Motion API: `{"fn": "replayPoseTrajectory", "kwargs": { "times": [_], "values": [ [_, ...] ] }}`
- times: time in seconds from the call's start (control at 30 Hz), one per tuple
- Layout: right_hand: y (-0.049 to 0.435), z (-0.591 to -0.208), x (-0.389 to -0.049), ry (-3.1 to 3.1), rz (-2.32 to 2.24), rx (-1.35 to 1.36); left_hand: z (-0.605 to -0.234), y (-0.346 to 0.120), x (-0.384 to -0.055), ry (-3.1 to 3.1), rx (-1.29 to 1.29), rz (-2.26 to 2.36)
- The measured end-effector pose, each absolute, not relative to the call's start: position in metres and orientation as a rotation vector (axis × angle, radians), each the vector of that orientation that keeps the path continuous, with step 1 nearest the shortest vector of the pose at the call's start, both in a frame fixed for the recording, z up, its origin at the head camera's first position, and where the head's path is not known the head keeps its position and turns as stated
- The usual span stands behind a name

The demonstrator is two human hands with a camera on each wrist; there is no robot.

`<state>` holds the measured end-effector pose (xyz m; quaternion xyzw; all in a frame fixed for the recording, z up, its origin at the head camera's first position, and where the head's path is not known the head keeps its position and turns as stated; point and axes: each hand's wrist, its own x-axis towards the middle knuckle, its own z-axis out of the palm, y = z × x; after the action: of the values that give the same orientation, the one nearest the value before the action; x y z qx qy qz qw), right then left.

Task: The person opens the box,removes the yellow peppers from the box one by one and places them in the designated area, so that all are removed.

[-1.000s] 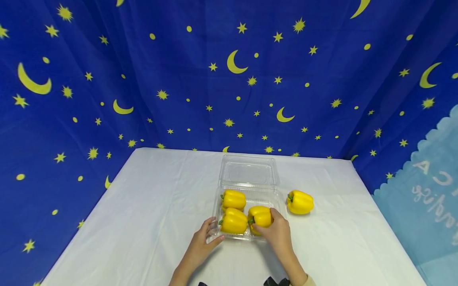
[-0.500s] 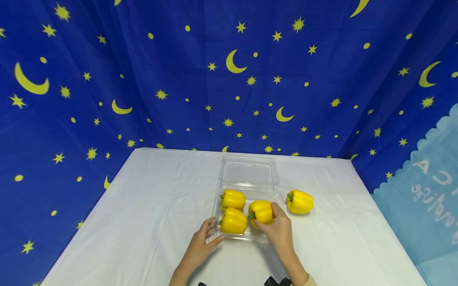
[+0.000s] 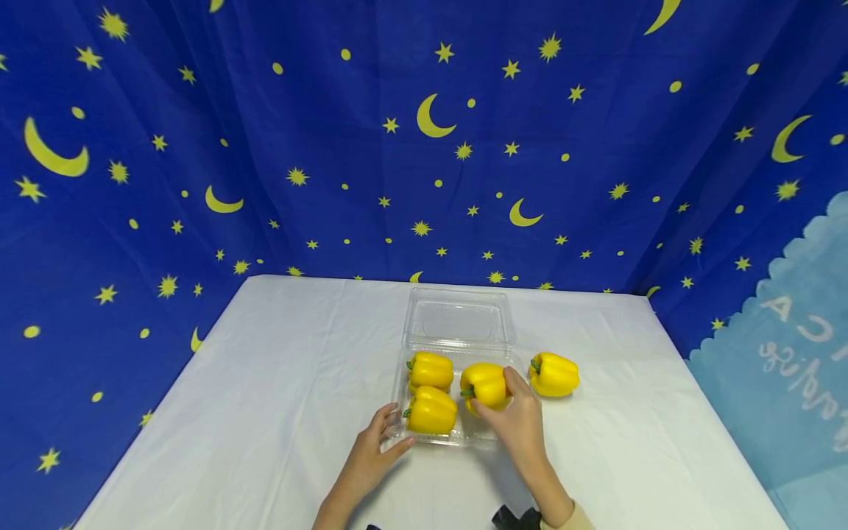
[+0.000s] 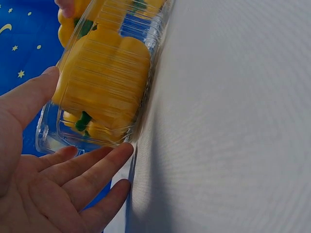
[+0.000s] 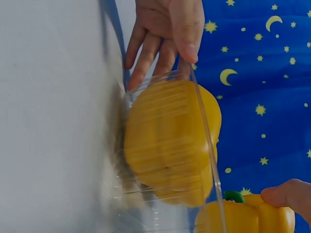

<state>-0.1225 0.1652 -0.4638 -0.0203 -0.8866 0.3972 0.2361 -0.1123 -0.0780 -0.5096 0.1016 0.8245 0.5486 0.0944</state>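
My right hand grips a yellow bell pepper with a green stem, over the right half of a clear plastic clamshell container. Two more yellow peppers lie in its left half, one behind and one in front. At the front left corner, my left hand touches the container, thumb at the front and fingers along the left side. The left wrist view shows those fingers nearly straight against the wall. In the right wrist view, only the right thumb shows on the held pepper.
A fourth yellow pepper lies on the white tablecloth right of the container. The container's lid lies folded back behind its base. A blue curtain with moons and stars stands behind the table.
My right hand has carried the held pepper a little away from the container's front edge, tilting it slightly. The left hand and the other peppers stay where they were.
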Motion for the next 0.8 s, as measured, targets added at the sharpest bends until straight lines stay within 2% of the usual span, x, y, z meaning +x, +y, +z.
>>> {"fn": "replayPoseTrajectory", "kwargs": {
  "times": [0.8],
  "values": [
    [0.176,-0.443,-0.134,-2.4,1.091,-0.049,-0.509,-0.077,-0.112,2.448,0.306,1.651]
  ]
}}
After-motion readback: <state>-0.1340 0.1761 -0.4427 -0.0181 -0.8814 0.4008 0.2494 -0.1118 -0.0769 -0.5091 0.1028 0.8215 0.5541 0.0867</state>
